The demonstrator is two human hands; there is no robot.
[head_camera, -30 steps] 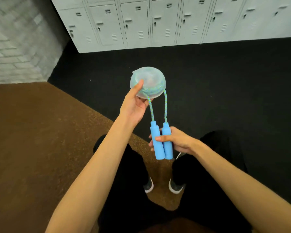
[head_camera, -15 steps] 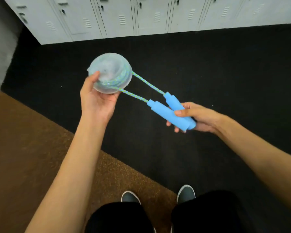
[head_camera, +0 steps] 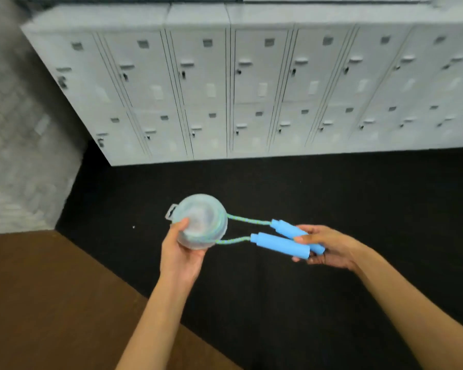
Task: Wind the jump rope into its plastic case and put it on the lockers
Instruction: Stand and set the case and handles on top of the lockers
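Note:
A round clear plastic case (head_camera: 202, 218) with the blue-green rope wound inside is held from below by my left hand (head_camera: 182, 252), thumb on its face. Two short lengths of rope (head_camera: 247, 221) run out of the case to the right. They end in two blue foam handles (head_camera: 281, 243), which lie side by side in my right hand (head_camera: 322, 248). The grey lockers (head_camera: 251, 84) stand ahead, their flat top (head_camera: 198, 14) visible near the upper edge of the view.
Black floor (head_camera: 278, 188) stretches between me and the lockers. A brown mat (head_camera: 51, 297) covers the floor at lower left. A white brick wall (head_camera: 19, 156) stands at the left, beside the locker row.
The view has tilted up, so the whole locker bank and its top now show and my feet are out of sight. The handles went from hanging below the case to stretched out on its right.

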